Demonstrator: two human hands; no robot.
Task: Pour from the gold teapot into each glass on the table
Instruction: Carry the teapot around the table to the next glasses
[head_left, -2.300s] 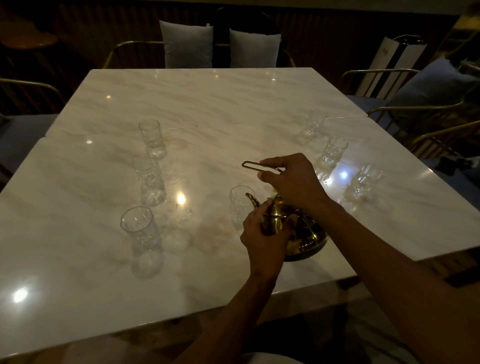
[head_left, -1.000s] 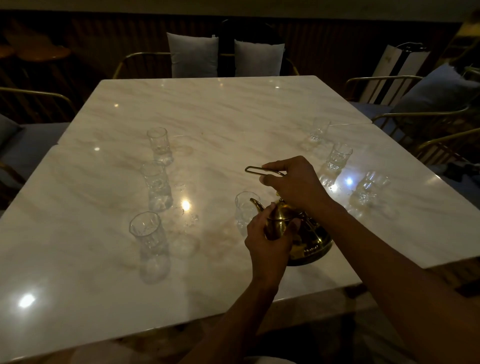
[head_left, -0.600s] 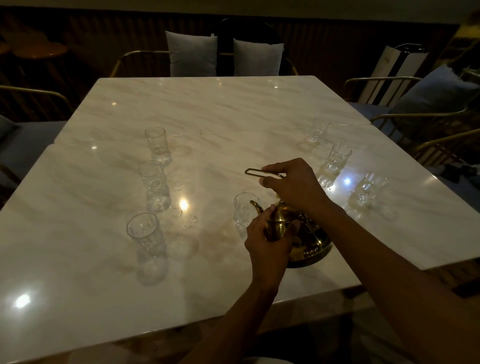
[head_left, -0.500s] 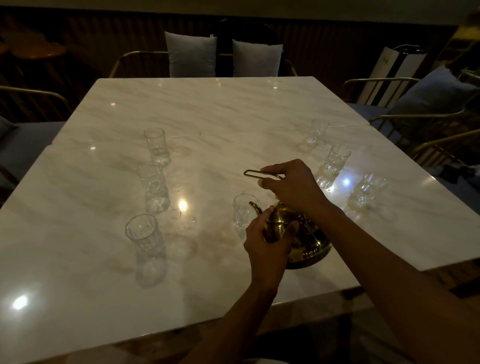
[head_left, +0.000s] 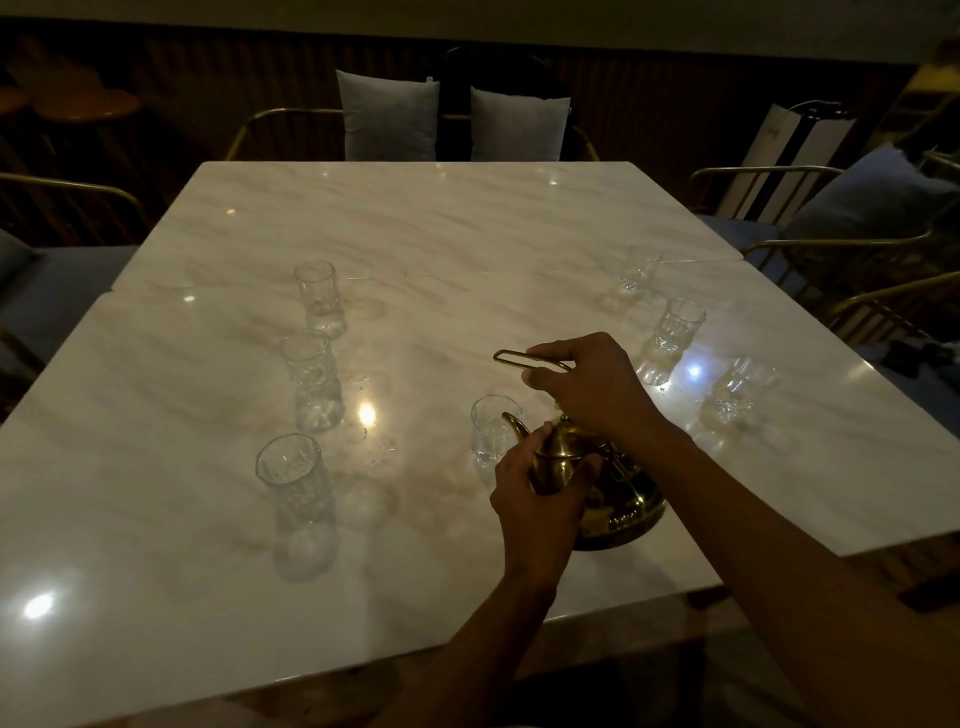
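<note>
left hand (head_left: 535, 499) grips teapot (head_left: 613, 499) lid/neck | right hand (head_left: 592, 389) pinches wire handle (head_left: 511, 358) above | glass (head_left: 491, 431) just beyond left hand, on tabletop (head_left: 467, 234)

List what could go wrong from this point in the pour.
1. The gold teapot is tilted with its spout at the rim of the nearest glass; a small slip could send liquid onto the marble table.
2. The left hand grips the pot's body, which may be hot.
3. The right hand holds only the thin wire handle, so the pot might swing and knock that glass over.
</note>
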